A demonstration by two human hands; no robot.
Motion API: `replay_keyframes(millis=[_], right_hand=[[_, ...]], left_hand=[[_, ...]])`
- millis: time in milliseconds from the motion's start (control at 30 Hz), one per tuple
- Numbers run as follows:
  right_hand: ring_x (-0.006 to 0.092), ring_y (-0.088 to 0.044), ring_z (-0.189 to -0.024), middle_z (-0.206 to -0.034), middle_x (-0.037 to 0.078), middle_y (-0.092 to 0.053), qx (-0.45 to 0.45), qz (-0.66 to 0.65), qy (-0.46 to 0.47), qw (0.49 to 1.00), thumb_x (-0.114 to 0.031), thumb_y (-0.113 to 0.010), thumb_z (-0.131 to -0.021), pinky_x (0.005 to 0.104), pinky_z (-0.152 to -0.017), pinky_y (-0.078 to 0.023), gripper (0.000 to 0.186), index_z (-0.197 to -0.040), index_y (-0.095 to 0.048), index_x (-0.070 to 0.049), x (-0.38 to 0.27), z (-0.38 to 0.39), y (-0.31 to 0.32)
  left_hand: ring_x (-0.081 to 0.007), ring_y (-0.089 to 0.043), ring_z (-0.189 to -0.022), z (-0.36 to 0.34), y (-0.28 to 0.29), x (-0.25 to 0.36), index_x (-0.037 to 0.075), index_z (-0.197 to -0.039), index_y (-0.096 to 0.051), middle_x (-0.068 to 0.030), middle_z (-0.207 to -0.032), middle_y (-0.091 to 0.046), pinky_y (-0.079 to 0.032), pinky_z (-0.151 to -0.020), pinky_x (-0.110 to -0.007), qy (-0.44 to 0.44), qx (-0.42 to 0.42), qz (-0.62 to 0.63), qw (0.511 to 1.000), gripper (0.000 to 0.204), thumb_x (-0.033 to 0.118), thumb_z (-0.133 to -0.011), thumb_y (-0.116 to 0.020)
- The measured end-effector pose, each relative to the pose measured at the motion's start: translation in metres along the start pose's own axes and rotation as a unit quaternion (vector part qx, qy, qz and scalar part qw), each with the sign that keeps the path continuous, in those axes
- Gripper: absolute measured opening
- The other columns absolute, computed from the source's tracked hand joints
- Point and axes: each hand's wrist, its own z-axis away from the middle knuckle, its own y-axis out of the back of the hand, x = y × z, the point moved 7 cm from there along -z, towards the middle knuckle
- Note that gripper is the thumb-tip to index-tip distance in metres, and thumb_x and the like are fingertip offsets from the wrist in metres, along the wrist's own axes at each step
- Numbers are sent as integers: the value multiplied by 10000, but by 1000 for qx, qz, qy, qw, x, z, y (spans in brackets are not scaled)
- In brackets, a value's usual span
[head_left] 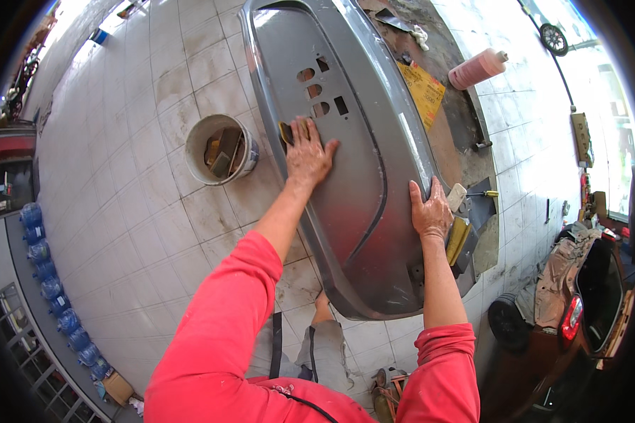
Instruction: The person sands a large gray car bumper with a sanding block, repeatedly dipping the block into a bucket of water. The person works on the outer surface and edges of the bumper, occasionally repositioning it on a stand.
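A large grey car body panel (346, 169), with cutouts near its middle and a curved crease, lies in front of me. My left hand (308, 156) presses flat on its left part, just below the cutouts. A dark and yellowish piece, seemingly a sanding pad (286, 133), shows under the fingertips; most of it is hidden. My right hand (432, 210) rests on the panel's right edge, thumb and fingers apart, with nothing seen in it. Beside that hand are a pale block (456, 197), a yellow piece (458, 236) and a yellow-handled tool (488, 193).
Left of the panel, a white bucket (192, 156) holds dark pieces and brownish liquid. A pink bottle (478, 69) and yellow sheet (423, 92) lie right of it. Blue water bottles (49, 287) line the far left; a brown car (529, 359) stands at lower right.
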Motion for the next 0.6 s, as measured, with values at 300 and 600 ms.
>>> replay_keyframes(millis=[300, 600], right_hand=[[424, -617, -1339, -1451, 244, -640, 0, -11, -12, 1000, -806, -478, -977, 505, -1075, -518, 977, -1496, -563, 18, 11, 2, 7], [432, -622, -1330, -1445, 246, -641, -22, -5, 15, 1000, -806, -464, -981, 509, -1074, -517, 992, -1493, -558, 39, -1, 7, -5]], left_hand=[[-454, -174, -1640, 222, -30, 80, -95, -1650, -292, -325, -1733, -234, -358, -1250, -562, 29, -70, 83, 994, 1019, 709, -1044, -447], [-445, -270, -1610, 26, -15, -18, -123, -1609, -358, -333, -1683, -345, -175, -1337, -502, 70, 69, -31, 995, 922, 631, -1082, -427]])
